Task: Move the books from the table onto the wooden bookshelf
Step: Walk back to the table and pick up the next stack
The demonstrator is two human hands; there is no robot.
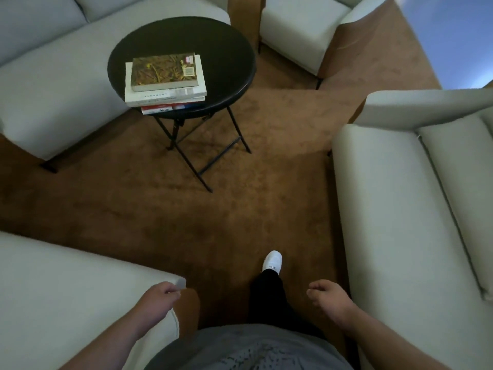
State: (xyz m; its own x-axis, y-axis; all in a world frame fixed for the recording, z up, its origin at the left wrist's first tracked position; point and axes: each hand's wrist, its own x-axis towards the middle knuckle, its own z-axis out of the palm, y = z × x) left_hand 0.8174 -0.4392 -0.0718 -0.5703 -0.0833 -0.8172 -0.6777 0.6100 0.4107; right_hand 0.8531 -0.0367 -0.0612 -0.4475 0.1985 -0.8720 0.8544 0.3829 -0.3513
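A stack of books [166, 80] lies on a round black folding table [226, 62] ahead and to the left. The top book has a dark brown and yellow cover; beneath it are white books and a red-spined one. My left hand [157, 296] hangs low at the bottom left, fingers curled loosely, holding nothing. At the bottom right, my right hand [329, 295] is also low, fingers loosely curled and empty. Both hands are far from the books. No bookshelf is in view.
Pale grey sofas and armchairs ring the brown carpet [186, 222]: one at far left [53, 84], one at near left [66, 303], one at right [413, 209], one at the far right back [301, 30]. My white shoe [272, 260] steps forward on the carpet.
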